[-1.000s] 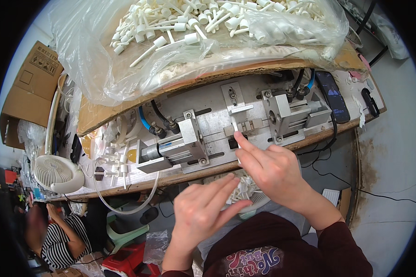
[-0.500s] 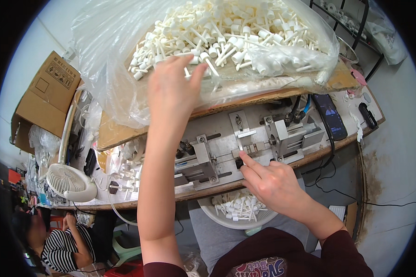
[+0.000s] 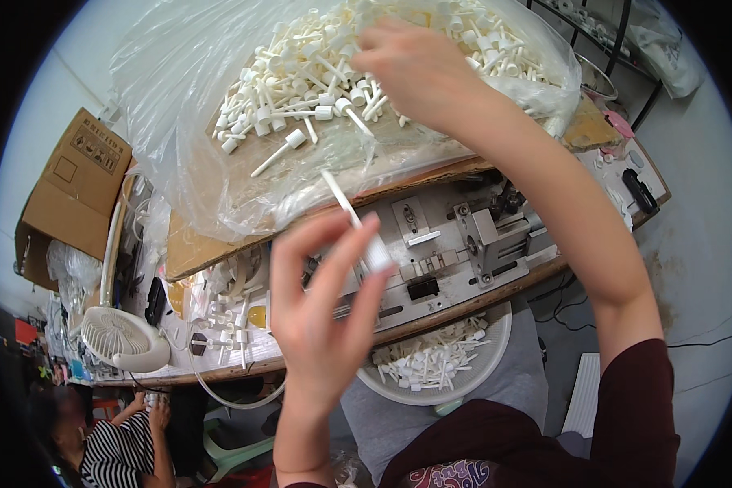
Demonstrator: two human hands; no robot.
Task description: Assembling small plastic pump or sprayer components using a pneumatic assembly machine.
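My left hand (image 3: 321, 305) is raised over the near side of the bench, pinching a white plastic stick with a cylindrical cap (image 3: 339, 192). Its thin stem points up and away; the cap sits between thumb and fingers. At the far side, my right hand (image 3: 419, 73) reaches into a heap of similar capped sticks (image 3: 301, 69) on clear plastic sheeting. Its fingertips are curled together and blurred, so what they hold cannot be made out. Between the hands and my body lies a metal clamping fixture (image 3: 431, 264), partly covered by my left hand.
Cardboard (image 3: 189, 248) under the sheeting overhangs the fixture. A basket (image 3: 503, 346) of white parts rests at my lap. To the left are a white fan (image 3: 122, 337), loose capped sticks (image 3: 240, 333) and a carton (image 3: 65, 191). A person in stripes (image 3: 118, 451) sits lower left.
My left hand has come back from the heap with a capped stick. My right hand has left the fixture and moved up to the heap. The phone is now hidden behind my right arm.
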